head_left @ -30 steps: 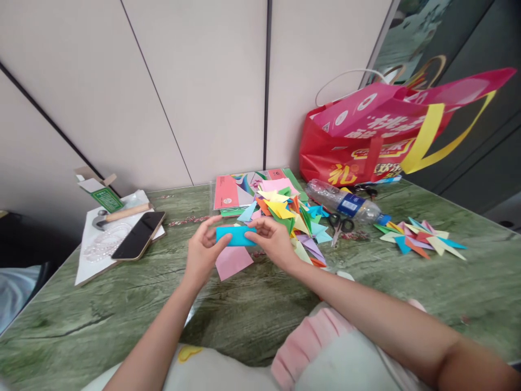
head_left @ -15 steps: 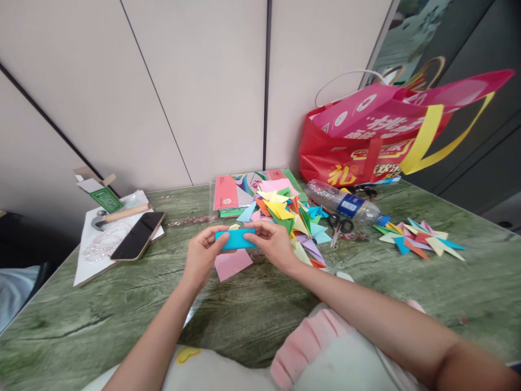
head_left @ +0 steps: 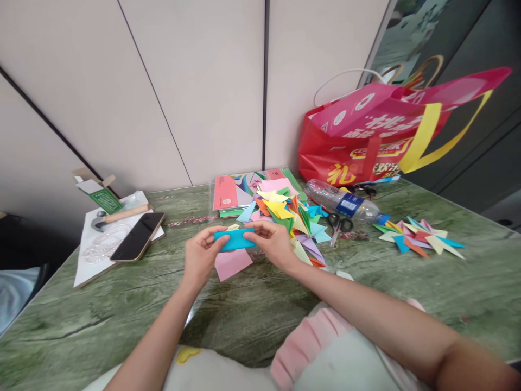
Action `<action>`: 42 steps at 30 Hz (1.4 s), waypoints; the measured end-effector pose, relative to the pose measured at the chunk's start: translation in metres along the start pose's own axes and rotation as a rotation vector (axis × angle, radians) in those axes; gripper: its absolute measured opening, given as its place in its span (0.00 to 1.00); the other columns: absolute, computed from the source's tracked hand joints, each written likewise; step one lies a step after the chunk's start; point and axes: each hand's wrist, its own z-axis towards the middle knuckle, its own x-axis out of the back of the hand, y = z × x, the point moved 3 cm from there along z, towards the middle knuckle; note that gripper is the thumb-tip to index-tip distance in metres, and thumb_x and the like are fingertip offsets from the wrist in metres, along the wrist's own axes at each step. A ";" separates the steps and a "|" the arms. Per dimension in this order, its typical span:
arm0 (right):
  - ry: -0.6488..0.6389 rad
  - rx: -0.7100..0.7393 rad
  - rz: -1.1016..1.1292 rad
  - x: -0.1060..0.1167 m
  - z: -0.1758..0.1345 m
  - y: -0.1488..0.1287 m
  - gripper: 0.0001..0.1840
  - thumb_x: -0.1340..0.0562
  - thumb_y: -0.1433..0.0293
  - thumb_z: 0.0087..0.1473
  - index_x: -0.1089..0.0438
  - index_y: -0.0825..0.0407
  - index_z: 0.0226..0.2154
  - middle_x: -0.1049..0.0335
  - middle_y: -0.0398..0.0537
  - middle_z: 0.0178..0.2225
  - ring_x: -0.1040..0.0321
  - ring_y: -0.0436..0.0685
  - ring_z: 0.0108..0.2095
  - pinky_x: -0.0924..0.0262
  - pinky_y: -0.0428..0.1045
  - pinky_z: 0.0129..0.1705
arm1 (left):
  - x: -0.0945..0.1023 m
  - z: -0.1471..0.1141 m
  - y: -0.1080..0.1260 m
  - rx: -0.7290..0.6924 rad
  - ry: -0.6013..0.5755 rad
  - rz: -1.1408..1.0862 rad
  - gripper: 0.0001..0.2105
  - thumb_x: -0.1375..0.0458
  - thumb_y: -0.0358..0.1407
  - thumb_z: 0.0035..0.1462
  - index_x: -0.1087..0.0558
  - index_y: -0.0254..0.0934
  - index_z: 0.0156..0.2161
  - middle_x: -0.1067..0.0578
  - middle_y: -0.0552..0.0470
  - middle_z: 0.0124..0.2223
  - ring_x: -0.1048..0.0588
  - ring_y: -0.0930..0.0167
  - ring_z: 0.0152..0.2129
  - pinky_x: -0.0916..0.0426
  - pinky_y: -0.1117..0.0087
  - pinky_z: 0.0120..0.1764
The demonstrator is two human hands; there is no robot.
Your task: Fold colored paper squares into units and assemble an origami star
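A folded strip of blue paper [head_left: 235, 240] is held level above the table between both hands. My left hand [head_left: 201, 252] pinches its left end, thumb on the near face and fingers behind. At the other end, my right hand [head_left: 272, 243] grips it the same way. Below the strip lies a pink paper sheet [head_left: 233, 264], partly covered by it. Just beyond my right hand is a heap of folded coloured paper pieces [head_left: 280, 209], spilling over a pink packet of paper [head_left: 227, 193].
Scissors [head_left: 337, 224] and a plastic bottle [head_left: 345, 202] lie right of the heap, near a second paper pile [head_left: 421, 237]. A red bag [head_left: 358, 144] stands behind. At left are a phone [head_left: 138, 237], a hammer [head_left: 122, 215] and a green-and-white box [head_left: 103, 198].
Both hands keep their hold on the blue paper, which has shifted only very slightly left. Nothing else on the table has visibly moved.
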 end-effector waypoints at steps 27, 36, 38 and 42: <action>0.009 -0.017 0.016 0.001 0.000 -0.002 0.13 0.35 0.65 0.39 0.28 0.55 0.29 0.31 0.46 0.24 0.35 0.51 0.25 0.40 0.46 0.27 | 0.000 -0.001 0.000 -0.010 0.048 -0.001 0.14 0.36 0.37 0.38 0.27 0.33 0.33 0.23 0.52 0.26 0.27 0.72 0.21 0.32 0.74 0.25; -0.072 0.042 -0.106 -0.002 0.000 -0.004 0.10 0.39 0.67 0.44 0.27 0.54 0.31 0.29 0.46 0.26 0.37 0.50 0.25 0.42 0.45 0.26 | -0.002 -0.004 0.007 -0.031 0.033 0.065 0.14 0.37 0.38 0.38 0.27 0.33 0.32 0.23 0.50 0.26 0.26 0.70 0.22 0.31 0.72 0.26; -0.071 0.021 -0.074 -0.002 0.001 -0.002 0.10 0.38 0.67 0.42 0.27 0.54 0.30 0.29 0.47 0.27 0.36 0.51 0.26 0.42 0.45 0.26 | -0.003 -0.005 0.008 -0.037 0.027 0.078 0.14 0.37 0.38 0.39 0.27 0.33 0.32 0.23 0.49 0.28 0.26 0.69 0.23 0.31 0.71 0.27; -0.065 -0.009 -0.033 -0.002 0.000 0.000 0.11 0.36 0.66 0.41 0.26 0.54 0.30 0.28 0.47 0.26 0.34 0.52 0.27 0.41 0.46 0.27 | -0.004 -0.005 0.008 -0.035 0.006 0.075 0.13 0.38 0.37 0.40 0.27 0.33 0.33 0.22 0.49 0.28 0.26 0.70 0.24 0.31 0.72 0.28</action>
